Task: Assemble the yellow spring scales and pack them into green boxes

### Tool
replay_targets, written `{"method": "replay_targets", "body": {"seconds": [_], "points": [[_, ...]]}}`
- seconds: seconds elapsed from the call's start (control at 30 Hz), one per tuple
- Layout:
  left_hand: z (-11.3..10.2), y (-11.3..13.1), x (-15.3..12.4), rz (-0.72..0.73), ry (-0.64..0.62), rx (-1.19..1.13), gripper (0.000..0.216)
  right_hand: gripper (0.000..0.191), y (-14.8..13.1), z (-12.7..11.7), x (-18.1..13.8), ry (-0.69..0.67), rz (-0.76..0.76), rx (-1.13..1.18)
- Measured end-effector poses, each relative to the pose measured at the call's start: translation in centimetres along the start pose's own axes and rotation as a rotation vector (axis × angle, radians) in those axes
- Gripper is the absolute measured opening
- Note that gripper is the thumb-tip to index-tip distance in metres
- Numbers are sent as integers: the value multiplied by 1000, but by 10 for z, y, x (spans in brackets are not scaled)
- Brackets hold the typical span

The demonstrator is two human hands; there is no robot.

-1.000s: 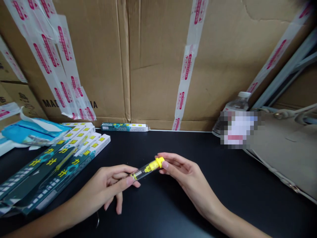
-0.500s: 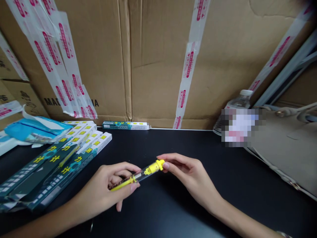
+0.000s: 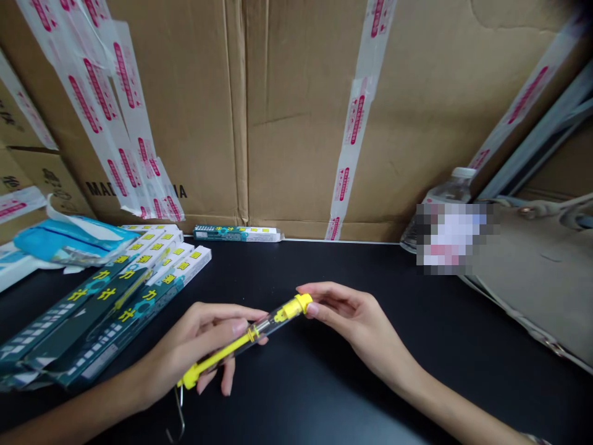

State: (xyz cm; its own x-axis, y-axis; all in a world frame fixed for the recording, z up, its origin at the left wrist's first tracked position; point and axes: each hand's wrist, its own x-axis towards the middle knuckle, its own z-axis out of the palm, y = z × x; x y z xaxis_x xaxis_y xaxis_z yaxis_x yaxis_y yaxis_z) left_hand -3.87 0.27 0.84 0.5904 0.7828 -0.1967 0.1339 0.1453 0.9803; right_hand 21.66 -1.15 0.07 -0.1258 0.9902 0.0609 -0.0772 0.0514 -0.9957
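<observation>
A spring scale [image 3: 252,335] with a clear tube and yellow inner parts slants across the middle, its upper end to the right. My left hand [image 3: 199,346] is closed around the tube's lower half, thumb on top and fingers beneath. From the lower yellow end hangs a metal hook [image 3: 178,414]. My right hand [image 3: 356,318] pinches the yellow cap [image 3: 304,303] at the upper end between thumb and fingertips. The scale is held above the black table [image 3: 296,395].
Several long green-and-white boxes [image 3: 139,309] lie at the left, beside a blue plastic packet [image 3: 76,240]. Another such box [image 3: 237,233] lies against the large cardboard carton [image 3: 296,123] behind. A clear bottle [image 3: 451,188] and a grey bag [image 3: 542,266] stand at the right.
My left thumb has shifted across the tube, and the lower yellow end and hook have come into fuller view. The cap and my right hand have moved slightly right.
</observation>
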Motion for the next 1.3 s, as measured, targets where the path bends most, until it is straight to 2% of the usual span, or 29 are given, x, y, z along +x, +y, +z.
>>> {"method": "replay_targets", "body": {"seconds": [0.1,0.2,0.47,0.63,0.83,0.97,1.17,1.3], "points": [[-2,1,0,22,-61,-195,57,31,1,-1,2,22,36,13],[0,5,-1,63,-48,-276,59,34,2,-3,3,55,54,27],[-1,5,7,2,163,-208,51,36,4,-8,6,112,65,61],[-5,3,11,23,270,-192,43,34,1,-7,4,101,70,47],[0,9,6,-9,282,-19,43,24,-2,-3,1,56,-7,-48],[2,9,2,63,355,64,36,18,0,2,-3,25,-89,-101],[3,10,2,76,378,-1,32,19,0,5,-6,5,-94,-51],[2,8,4,62,384,-65,33,23,-5,4,-6,61,-113,-61]]}}
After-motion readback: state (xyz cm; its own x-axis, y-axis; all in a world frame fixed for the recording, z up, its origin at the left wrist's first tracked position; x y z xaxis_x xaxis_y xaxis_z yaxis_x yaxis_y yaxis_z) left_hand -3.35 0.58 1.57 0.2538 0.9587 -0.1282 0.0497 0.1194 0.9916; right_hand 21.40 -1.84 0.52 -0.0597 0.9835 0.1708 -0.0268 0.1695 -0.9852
